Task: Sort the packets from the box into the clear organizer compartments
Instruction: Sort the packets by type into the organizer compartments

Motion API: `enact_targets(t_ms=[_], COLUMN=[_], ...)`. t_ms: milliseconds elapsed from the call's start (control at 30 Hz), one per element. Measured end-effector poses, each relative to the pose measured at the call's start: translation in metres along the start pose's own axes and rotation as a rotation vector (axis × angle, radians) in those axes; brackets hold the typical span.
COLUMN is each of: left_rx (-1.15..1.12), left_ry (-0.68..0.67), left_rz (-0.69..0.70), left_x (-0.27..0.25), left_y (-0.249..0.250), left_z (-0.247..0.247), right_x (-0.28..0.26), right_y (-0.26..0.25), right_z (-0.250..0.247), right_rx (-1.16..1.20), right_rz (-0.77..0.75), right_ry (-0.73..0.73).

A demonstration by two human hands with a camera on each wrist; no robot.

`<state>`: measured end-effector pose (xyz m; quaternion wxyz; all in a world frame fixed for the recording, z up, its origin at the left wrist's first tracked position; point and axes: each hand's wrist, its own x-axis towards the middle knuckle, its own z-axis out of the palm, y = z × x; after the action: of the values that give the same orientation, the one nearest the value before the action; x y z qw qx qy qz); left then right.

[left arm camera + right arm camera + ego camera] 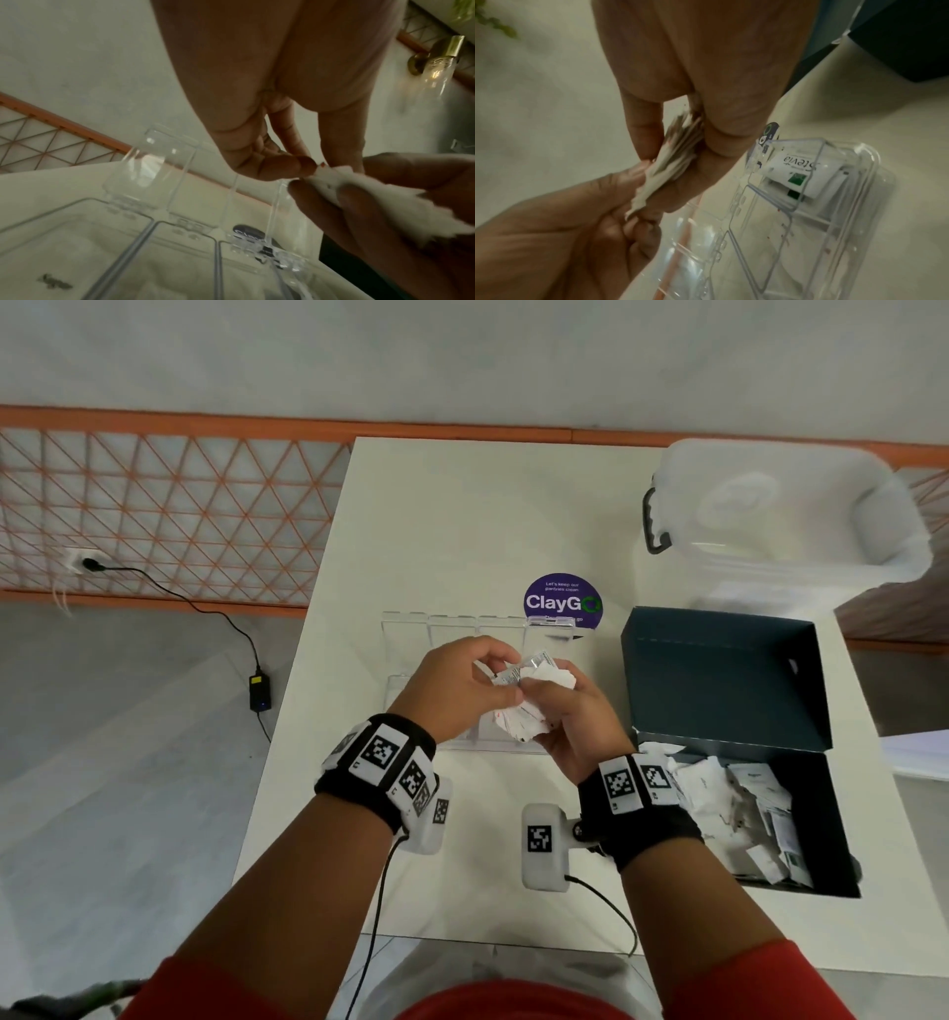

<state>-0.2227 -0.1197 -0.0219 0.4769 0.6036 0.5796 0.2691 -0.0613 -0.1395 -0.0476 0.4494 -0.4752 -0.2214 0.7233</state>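
Both hands meet above the clear organizer (411, 629). My right hand (570, 716) grips a fanned bundle of white packets (534, 680), seen edge-on in the right wrist view as a stack of packets (677, 150). My left hand (462, 685) pinches the bundle's end with thumb and fingertips (306, 164). In the organizer's right-hand compartment lies a white Stevia packet (800, 168). The other compartments (180, 263) look empty. The dark box (811, 819) at the right holds several more white packets (729, 798).
A frosted plastic storage tub (780, 526) with a dark handle stands at the back right of the white table (462, 505). A purple round sticker (562, 600) lies behind the organizer. The box's raised lid (719, 670) stands close to my right hand.
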Motion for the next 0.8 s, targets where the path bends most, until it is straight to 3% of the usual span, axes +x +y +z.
enact_targets(t_ms=[233,567,733,800], left_rx=[0.115,-0.039,-0.048,-0.023], left_ry=[0.101,0.136,0.024,0.056], left_rz=[0.087,-0.047,0.008,0.01], left_x=[-0.002,0.002,0.004,0.009], left_y=[0.008,0.005,0.005,0.006], left_z=[0.023,0.024,0.018,0.015], right_x=[0.003,0.006,0.003,0.003], right_y=[-0.005,-0.012,-0.013,-0.013], right_z=[-0.015,-0.025,-0.026,-0.026], right_rx=[0.336,0.028,-0.047,-0.061], right_rz=[0.056,0.043,0.029,0.019], right_ry=[-0.102,-0.111,-0.095,-0.08])
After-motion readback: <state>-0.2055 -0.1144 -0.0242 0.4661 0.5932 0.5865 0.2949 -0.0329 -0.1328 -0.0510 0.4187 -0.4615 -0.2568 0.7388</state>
